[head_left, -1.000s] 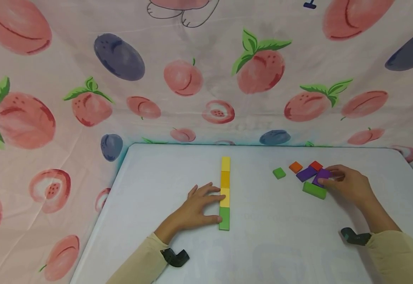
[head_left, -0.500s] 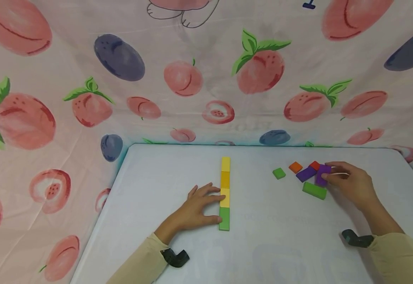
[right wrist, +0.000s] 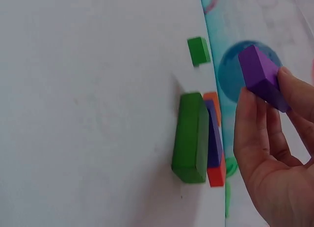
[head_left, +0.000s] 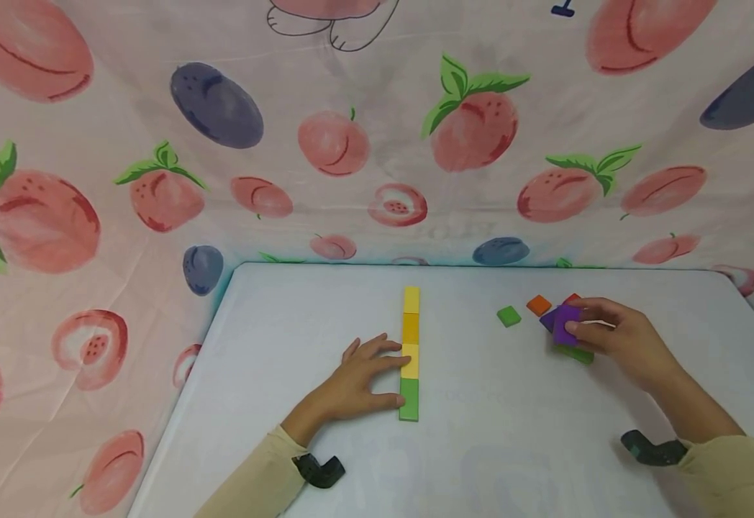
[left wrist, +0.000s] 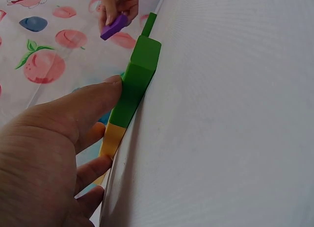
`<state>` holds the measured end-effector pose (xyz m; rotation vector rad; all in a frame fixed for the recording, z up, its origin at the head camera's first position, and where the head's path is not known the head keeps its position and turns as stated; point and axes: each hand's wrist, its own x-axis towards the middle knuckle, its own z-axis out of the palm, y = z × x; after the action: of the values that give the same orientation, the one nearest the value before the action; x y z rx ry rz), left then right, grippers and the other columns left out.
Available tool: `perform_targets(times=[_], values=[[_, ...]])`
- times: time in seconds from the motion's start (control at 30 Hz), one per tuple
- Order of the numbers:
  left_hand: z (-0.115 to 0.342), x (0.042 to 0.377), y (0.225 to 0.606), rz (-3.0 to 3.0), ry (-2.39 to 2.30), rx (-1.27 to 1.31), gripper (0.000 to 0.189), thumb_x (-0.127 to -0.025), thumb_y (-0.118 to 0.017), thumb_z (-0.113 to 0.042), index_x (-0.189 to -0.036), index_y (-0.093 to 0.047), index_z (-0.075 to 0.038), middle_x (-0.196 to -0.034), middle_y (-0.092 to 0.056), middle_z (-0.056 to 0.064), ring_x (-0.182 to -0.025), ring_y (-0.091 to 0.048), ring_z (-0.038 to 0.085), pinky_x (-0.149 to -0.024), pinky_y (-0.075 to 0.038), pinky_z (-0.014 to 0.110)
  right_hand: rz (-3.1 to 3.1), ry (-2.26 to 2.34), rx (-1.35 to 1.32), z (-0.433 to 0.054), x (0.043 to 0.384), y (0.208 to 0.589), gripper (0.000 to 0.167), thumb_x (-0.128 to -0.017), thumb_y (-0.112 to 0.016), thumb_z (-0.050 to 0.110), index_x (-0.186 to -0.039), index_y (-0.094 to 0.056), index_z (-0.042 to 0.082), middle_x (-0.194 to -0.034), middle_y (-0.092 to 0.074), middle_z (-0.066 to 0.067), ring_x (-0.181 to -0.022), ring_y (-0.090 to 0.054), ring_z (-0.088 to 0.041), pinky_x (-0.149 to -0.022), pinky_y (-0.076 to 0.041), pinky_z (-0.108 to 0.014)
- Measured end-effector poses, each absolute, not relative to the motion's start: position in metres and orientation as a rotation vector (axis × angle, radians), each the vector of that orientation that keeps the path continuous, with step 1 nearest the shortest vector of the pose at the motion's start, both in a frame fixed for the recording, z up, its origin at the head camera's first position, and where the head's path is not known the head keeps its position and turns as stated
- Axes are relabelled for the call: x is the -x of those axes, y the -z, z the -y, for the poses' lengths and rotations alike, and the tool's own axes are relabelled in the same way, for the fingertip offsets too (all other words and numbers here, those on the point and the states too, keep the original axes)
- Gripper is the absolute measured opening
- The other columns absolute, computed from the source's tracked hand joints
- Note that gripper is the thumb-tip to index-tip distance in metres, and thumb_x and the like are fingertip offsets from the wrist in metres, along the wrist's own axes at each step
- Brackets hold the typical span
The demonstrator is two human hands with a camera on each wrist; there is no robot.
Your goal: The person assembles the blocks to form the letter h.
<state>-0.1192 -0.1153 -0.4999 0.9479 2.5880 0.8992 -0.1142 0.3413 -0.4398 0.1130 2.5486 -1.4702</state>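
My right hand (head_left: 636, 349) pinches a purple block (head_left: 565, 325) between thumb and fingers. In the right wrist view the block (right wrist: 257, 70) is raised off the table, with a long green block (right wrist: 189, 138) and a second purple block (right wrist: 214, 134) lying below. In the head view my left hand (head_left: 360, 381) rests beside a straight row of blocks. Its thumb touches the green block (head_left: 409, 401) at the near end, and its fingertips touch the yellow block (head_left: 411, 370) beyond it. Farther along the row are an amber block (head_left: 411, 328) and another yellow block (head_left: 412, 300).
A small green block (head_left: 509, 316) and an orange block (head_left: 539, 305) lie left of my right hand. A red block (head_left: 570, 297) is partly hidden behind that hand's fingers. The white table (head_left: 480, 446) ends at a fruit-patterned cloth (head_left: 254, 230) at the back and left.
My right hand has picked the purple block up from the pile and carried it slightly left, over the green and other purple block. The left hand has stayed put.
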Motion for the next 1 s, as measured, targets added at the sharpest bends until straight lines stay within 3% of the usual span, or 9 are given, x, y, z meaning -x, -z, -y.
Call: perform_targets(times=[0.23, 0.33, 0.67, 1.0], values=[[0.115, 0.119, 0.500, -2.580, -0.909, -0.941, 0.062, -0.088, -0.076, -0.048, -0.144, -0.060, -0.029, -0.154, -0.047, -0.003, -0.158, -0.022, 0.023, -0.126, -0.005, 0.061, -2.517, 1.356, -0.066, -0.320, 0.111, 0.444, 0.062, -0.095, -0.070, 0.044, -0.144, -0.054, 0.010, -0.140, -0.053, -0.017, -0.126, -0.052, -0.031, -0.082, -0.057, -0.021], [0.115, 0.119, 0.499, -2.573, -0.911, -0.936, 0.061, -0.088, -0.076, -0.048, -0.144, -0.060, -0.029, -0.154, -0.047, -0.003, -0.158, -0.021, 0.022, -0.126, -0.004, 0.060, -2.524, 1.311, -0.027, -0.312, 0.109, 0.447, 0.060, -0.095, -0.071, 0.045, -0.143, -0.055, 0.012, -0.142, -0.052, -0.021, -0.131, -0.047, -0.040, -0.082, -0.056, -0.022], [0.115, 0.119, 0.499, -2.576, -0.908, -0.939, 0.062, -0.088, -0.076, -0.049, -0.144, -0.059, -0.029, -0.155, -0.046, -0.004, -0.158, -0.020, 0.021, -0.127, -0.003, 0.060, -2.475, 1.226, 0.045, -0.285, 0.101, 0.456, 0.051, -0.089, -0.077, 0.044, -0.130, -0.064, 0.016, -0.123, -0.067, -0.011, -0.116, -0.061, -0.028, -0.084, -0.055, -0.029], [0.115, 0.119, 0.500, -2.584, -0.903, -0.938, 0.062, -0.088, -0.076, -0.049, -0.145, -0.059, -0.029, -0.155, -0.046, -0.004, -0.158, -0.020, 0.021, -0.127, -0.003, 0.059, -2.393, 1.280, 0.058, -0.263, 0.092, 0.463, 0.047, -0.086, -0.082, 0.037, -0.124, -0.067, 0.014, -0.114, -0.068, -0.010, -0.083, -0.071, -0.020, -0.074, -0.060, -0.025]])
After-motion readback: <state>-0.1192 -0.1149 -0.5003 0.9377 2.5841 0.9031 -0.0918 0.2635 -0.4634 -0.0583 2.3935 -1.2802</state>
